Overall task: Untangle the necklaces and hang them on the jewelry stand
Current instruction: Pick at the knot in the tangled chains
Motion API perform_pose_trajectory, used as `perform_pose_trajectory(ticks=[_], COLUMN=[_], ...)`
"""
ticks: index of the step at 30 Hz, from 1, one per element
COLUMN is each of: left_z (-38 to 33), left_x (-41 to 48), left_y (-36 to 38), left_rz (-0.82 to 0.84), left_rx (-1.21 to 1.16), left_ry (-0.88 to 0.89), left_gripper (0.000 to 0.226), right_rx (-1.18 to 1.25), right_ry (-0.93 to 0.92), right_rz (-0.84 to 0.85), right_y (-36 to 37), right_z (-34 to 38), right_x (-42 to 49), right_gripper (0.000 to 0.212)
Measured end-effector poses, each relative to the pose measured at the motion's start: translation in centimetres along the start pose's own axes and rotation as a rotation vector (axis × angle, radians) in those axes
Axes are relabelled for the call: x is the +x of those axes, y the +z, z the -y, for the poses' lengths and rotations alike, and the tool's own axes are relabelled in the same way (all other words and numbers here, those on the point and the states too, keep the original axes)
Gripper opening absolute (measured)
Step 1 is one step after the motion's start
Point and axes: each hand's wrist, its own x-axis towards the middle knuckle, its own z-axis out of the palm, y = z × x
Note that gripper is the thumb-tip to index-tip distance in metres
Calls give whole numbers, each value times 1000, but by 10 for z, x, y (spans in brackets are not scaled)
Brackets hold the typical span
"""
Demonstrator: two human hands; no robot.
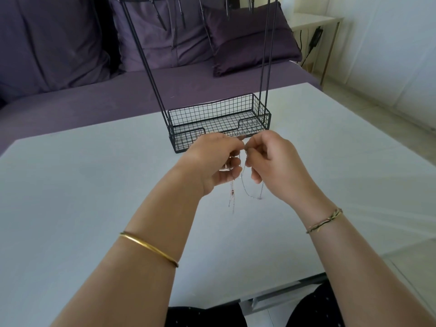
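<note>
Silver and thin, the necklaces are held in the air between the two hands, above the white table. The left hand is curled, and the chains are pinched between its thumb and fingertips. The right hand is curled in the same way, and the same bunch of chains is pinched at its fingertips. The two hands are brought close together, almost touching at the fingertips, and the tangle is kept just between them. From this place the chains hang down below the hands: a few straight strands are seen under the left hand, and one rounded loop is seen under the right hand. It cannot be told whether the lowest ends touch the table.

The jewelry stand is placed on the table just behind the hands, and it is not touched by them. Its base is a black wire basket, and thin black rods rise from it to a row of hooks at the top edge of the view. No chain is seen on the hooks.

A gold bangle is worn on the left forearm and a thread bracelet on the right wrist. A purple sofa with a cushion is seen behind the table.
</note>
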Motion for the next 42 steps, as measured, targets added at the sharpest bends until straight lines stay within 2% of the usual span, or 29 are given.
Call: perform_pose_trajectory(ticks=[3,12,17,20,27,31,36,42], left_z=[-1,1,-2,-2,-1,-1,-1,-1], left_x=[1,3,2,2,5,6,5,6], left_y=[-1,-3,-1,-1,2,-1,-1,0], left_rz=[-34,-49,-79,-113,-129,-130,-122,-159], left_rx=[-36,65,-125,-230,-240,-221,-223,-169], left_ry=[-3,-9,-68,-94,-77,-77,-98,-89], left_gripper=[13,17,19,20,23,22,20,20], right_rx=[-4,86,104,79,466,580,513,121], right_ry=[3,-18,-61,-60,126,223,279,45], right_rz=[-7,-103,-141,-124,-93,-101,-80,-122], right_y=[0,1,2,2,1,-6,-9,-6], right_z=[-1,-1,-1,-1,4,6,5,1], right_x=[0,-1,1,1,1,1,2,-1], right_gripper=[9,15,20,12,18,23,19,22])
